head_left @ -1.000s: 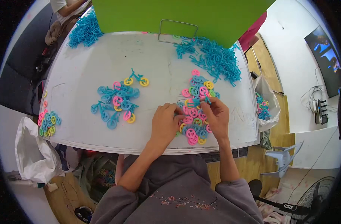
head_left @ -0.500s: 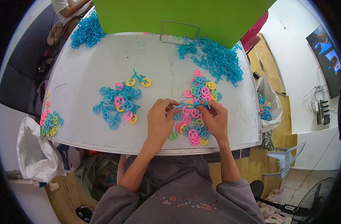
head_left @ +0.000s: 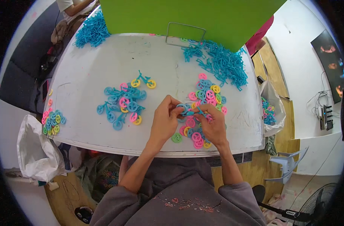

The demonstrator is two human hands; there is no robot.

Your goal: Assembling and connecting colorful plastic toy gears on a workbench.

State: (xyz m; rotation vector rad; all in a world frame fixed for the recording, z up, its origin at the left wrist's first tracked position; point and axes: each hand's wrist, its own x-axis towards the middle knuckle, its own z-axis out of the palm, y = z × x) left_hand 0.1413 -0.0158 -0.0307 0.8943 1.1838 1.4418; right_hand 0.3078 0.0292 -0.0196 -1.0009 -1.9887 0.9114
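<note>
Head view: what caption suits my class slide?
Left hand holding a blue wheel, right hand a teal bike frame, over loose wheels on a white table.

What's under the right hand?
Pink, blue and yellow wheels show around the edges of the right hand. Whatever lies directly beneath its palm and curled fingers is covered, so I can't tell.

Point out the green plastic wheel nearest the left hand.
It's the green spoked plastic wheel at the near left edge of the multicoloured plastic wheel pile, closest to the bare left hand; other visible green ones lie farther away.
</note>
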